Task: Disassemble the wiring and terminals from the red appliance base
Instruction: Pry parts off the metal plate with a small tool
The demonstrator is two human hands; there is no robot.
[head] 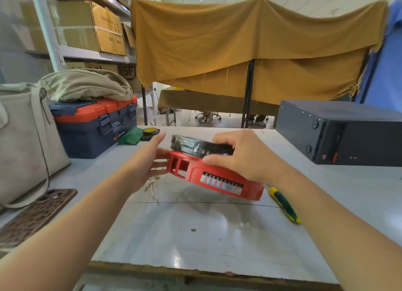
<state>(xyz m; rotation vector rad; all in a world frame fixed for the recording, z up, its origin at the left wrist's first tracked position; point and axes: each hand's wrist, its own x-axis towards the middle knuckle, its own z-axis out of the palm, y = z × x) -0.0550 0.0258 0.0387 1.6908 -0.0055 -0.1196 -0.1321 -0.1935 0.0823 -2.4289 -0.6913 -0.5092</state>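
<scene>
Red plastic appliance base (215, 177) sits tilted off the grey table (195, 236), gripped by the right hand (241, 158); the left hand (148, 160) steadies it, fingers spread. No wiring shows removed yet, so disassembly seems barely begun; a green-and-yellow screwdriver (285, 204) lies untouched nearby

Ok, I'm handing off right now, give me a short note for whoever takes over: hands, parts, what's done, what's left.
Left hand: open, fingers against the left end of the red appliance base.
Right hand: grips the base's top edge and the black part sitting on it.
The base is tilted and lifted off the table.
Screwdriver: on the table, right of the base, untouched.
Done: no removed wiring or terminals visible.
Left: expose the wiring and take out wires and terminals.
</scene>
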